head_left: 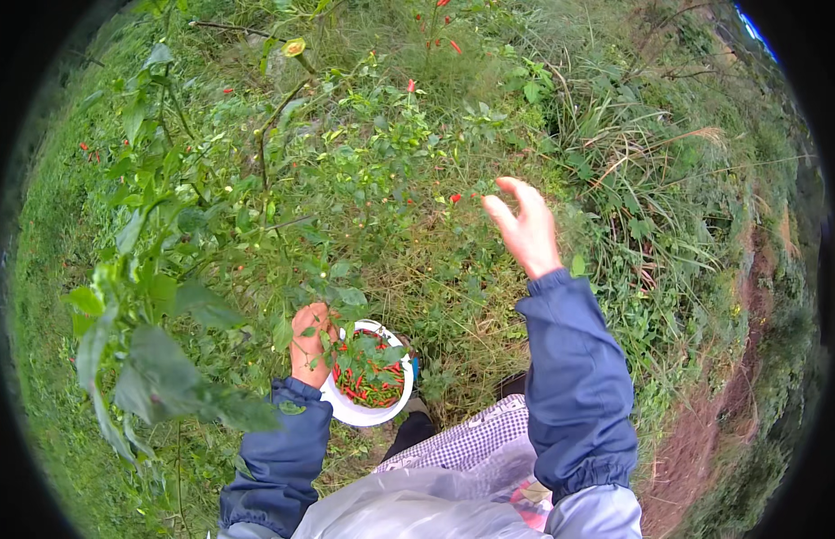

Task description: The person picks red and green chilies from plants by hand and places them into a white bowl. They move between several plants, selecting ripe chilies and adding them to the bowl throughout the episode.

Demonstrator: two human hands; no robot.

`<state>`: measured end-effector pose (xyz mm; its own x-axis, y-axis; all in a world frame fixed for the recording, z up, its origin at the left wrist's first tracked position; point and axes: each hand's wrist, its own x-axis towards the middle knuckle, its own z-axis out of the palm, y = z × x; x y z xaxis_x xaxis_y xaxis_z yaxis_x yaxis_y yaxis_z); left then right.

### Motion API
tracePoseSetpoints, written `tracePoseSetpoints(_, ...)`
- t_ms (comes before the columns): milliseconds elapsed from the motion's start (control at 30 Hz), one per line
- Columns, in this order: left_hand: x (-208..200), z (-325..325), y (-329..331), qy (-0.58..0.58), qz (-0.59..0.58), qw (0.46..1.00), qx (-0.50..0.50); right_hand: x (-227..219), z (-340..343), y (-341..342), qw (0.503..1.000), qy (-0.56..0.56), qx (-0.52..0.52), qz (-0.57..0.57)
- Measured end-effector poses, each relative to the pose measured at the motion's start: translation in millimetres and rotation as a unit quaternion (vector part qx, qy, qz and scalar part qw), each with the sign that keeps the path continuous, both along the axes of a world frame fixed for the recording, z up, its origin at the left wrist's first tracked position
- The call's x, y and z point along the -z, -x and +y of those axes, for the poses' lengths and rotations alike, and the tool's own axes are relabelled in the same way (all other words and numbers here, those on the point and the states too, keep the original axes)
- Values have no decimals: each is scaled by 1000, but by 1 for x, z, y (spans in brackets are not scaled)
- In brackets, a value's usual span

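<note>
White bowl (368, 413), one, round, smooth-walled, plastic by the look; held low at centre frame, just above the person's lap, partly under leaves. Inside: a heap of small chilli peppers (373, 382), slender and pointed, mostly red with some green mixed in; too many and too overlapped to count.

Left hand (310, 344): gripping the bowl's left rim, fingers curled shut around the edge, a few leaves lying over the knuckles.

Right hand (525, 229): raised, holding nothing, fingers loosely spread and slightly bent, thumb apart from the rest. Just beside its fingertips, one red chilli on the plant (454, 198), hanging free, not touched.

Chilli bush (346, 171): one sprawling plant, thin woody stems, soft matte oval leaves, dense. Red fruits scattered through it, at least six visible, small and upright or dangling. One yellowing pod (294, 47) near the top.

Big blurred leaves (157, 377) at lower left, close to the camera.

Sleeves (575, 386): two, dark blue, woven cloth, gathered cuffs. A checked cloth (476, 436) and a pale translucent plastic sheet (408, 508), crinkled, over the lap.

Ground: rough grass (615, 153), long dry blades on the right; bare reddish soil strip (705, 422) at the far right edge.
</note>
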<state>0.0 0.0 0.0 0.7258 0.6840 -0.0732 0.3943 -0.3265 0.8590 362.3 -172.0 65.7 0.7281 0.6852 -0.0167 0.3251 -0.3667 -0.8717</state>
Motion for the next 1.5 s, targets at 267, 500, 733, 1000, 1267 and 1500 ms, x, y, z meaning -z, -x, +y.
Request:
tracePoseSetpoints(267, -38, -40, -55, -225, 40, 974, 3, 75, -22, 51, 933, 343, -104, 24)
tracePoseSetpoints(500, -52, -70, -113, -457, 113, 873, 130, 99, -68, 115, 988, 54, 2, 143)
tracePoseSetpoints(733, -68, -104, -162, -242, 34, 963, 111, 113, -92, 103, 746, -161, 132, 632)
tracePoseSetpoints(1000, -27, -123, -236, 8, -46, 998, 50, 113, -95, 117, 730, -193, 129, 643)
tracePoseSetpoints(1267, 58, -64, -243, 254, -47, 965, 49, 145, -100, 135, 901, -115, 88, 409)
tracePoseSetpoints(1500, 66, -50, -285, 711, -244, 655, 84, 171, -113, 143, 957, -148, 108, 224)
